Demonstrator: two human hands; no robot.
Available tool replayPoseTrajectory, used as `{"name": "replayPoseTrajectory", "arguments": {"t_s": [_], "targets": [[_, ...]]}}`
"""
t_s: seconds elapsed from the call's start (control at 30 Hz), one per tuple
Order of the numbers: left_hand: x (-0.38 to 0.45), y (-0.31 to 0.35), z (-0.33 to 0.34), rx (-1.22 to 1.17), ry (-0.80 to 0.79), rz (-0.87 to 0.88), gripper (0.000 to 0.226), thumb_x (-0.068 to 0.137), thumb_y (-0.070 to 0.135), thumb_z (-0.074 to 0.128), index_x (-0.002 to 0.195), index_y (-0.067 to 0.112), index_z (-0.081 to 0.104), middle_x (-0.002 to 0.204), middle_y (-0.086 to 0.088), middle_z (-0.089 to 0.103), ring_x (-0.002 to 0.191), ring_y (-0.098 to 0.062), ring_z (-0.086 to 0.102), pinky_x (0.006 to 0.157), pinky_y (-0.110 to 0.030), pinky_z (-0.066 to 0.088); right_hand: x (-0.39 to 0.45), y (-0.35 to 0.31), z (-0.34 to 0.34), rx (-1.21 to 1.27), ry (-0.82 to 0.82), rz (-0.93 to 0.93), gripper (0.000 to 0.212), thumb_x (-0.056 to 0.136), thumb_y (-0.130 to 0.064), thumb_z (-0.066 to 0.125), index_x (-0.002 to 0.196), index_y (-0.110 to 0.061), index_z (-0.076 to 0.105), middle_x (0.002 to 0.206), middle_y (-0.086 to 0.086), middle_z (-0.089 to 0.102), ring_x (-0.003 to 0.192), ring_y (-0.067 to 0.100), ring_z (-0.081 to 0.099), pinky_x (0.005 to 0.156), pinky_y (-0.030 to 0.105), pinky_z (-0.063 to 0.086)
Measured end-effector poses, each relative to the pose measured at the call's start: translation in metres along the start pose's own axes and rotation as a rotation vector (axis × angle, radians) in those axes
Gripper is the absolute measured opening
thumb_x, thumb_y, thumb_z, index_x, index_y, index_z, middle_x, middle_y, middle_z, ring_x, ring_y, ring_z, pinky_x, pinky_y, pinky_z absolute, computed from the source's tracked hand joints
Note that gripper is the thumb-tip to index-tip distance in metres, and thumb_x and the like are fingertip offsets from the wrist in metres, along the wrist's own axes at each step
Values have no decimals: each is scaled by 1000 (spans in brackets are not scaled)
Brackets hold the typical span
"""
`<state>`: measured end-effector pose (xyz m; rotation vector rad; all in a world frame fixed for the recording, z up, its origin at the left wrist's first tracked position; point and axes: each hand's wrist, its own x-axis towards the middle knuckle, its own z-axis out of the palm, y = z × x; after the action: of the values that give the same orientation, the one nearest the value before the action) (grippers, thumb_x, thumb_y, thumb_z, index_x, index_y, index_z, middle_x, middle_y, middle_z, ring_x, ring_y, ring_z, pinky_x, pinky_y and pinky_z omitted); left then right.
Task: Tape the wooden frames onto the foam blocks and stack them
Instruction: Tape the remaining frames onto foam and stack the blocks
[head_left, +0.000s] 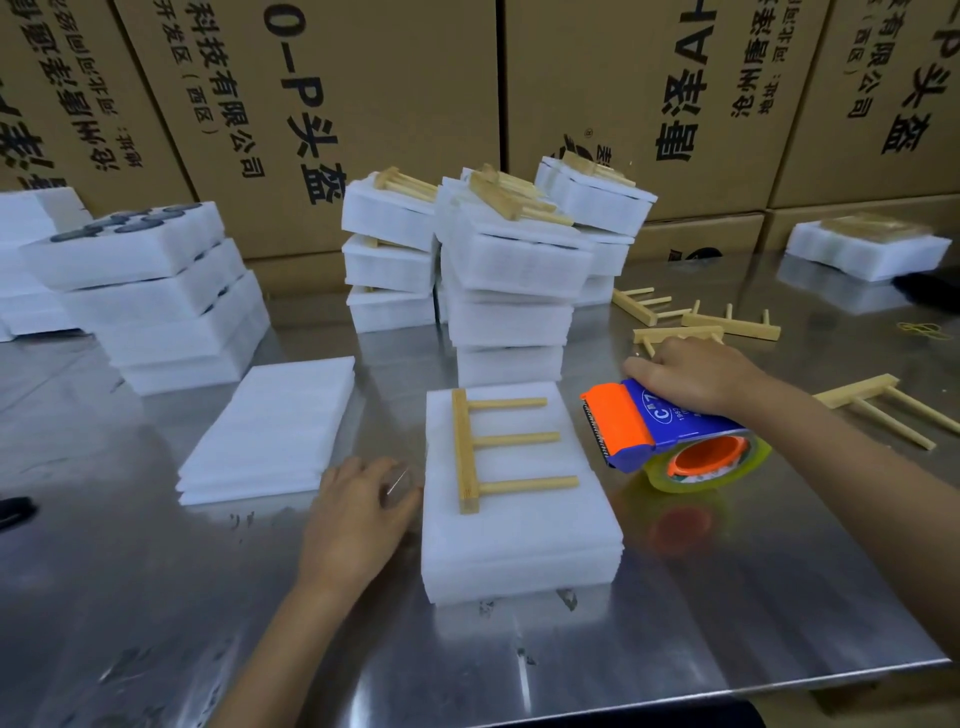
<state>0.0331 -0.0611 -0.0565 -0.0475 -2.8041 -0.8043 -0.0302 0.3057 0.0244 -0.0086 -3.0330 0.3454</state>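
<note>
A steel table (156, 597) carries foam stacks (506, 291) far. Loose frames (727, 325) lie right; foam sheets (275, 431) lie left.

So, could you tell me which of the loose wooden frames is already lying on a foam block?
The wooden frame between the hands, lying flat on the near foam block; the other loose frames lie on the bare table.

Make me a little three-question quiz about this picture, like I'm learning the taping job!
1. True or false: the pale wooden three-peg frame lies on the white foam block.
2. Which hand holds the blue-and-orange tape dispenser?
A. left hand
B. right hand
3. Fill in: the frame's pegs point toward the ____ .

Key: 1 true; 2 B; 3 dispenser.
</note>
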Motion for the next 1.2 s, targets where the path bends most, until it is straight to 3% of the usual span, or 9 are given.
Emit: {"name": "replayPoseTrajectory", "arguments": {"t_s": [0.17,0.37,0.57,0.67,0.77,0.93,1.0,1.07,1.2], "targets": [[-3,-3,4,173,-80,37,63,99,56,40,156,43,17,161,-1,23,148,-24,13,114,-47,25,0,1,1,2,7,12,53,95,-63,34,68,-22,55,67,2,61,66,18,60,57,31,34],[6,-10,4,131,-193,-32,79,97,61,38,156,41,-11,167,8,-7,153,-20,-12,119,-52,9,-2,2,0,6,12,9,54,96,-61,34,68,-20,56,66,2,61,66,19,60,57,31,34],[4,-10,-2,-114,-37,-4,95,89,51,63,160,26,4,159,-3,30,145,-24,27,114,-50,31,-5,4,0,16,10,13,53,96,-61,33,73,-20,58,70,2,62,69,18,61,59,30,36],[2,-1,-8,-360,129,10,67,93,31,66,152,25,36,151,3,45,140,-18,40,114,-37,34,-6,4,-1,13,4,7,54,92,-64,31,76,-21,59,71,2,62,70,18,61,59,30,37],[9,25,-20,-414,265,71,40,97,22,58,136,27,54,135,12,55,128,-13,50,106,-37,42,-7,3,-2,19,4,10,54,91,-65,30,75,-22,59,71,1,62,69,17,60,58,29,35],[44,109,-19,-341,33,274,29,99,27,49,125,36,57,120,22,58,104,9,53,86,-11,39,-7,0,-4,42,-1,10,53,96,-59,34,71,-19,59,67,3,62,66,17,60,57,29,33],[62,139,-2,-147,-132,319,34,100,29,46,134,28,54,137,8,55,119,-8,53,101,-25,38,-8,0,-5,60,-7,8,52,97,-56,36,69,-19,59,67,4,62,66,18,60,56,30,33],[71,155,21,106,-299,301,47,104,38,37,148,23,41,155,-1,40,142,-20,35,118,-37,22,-7,1,-4,77,-17,1,52,97,-55,36,69,-18,59,67,5,62,66,19,60,57,31,35],[69,148,53,396,-379,259,57,104,51,15,158,33,12,167,1,11,154,-22,4,122,-45,0,-2,5,-4,116,-47,-8,53,96,-56,37,73,-16,63,69,7,65,68,20,63,62,32,42]]}}
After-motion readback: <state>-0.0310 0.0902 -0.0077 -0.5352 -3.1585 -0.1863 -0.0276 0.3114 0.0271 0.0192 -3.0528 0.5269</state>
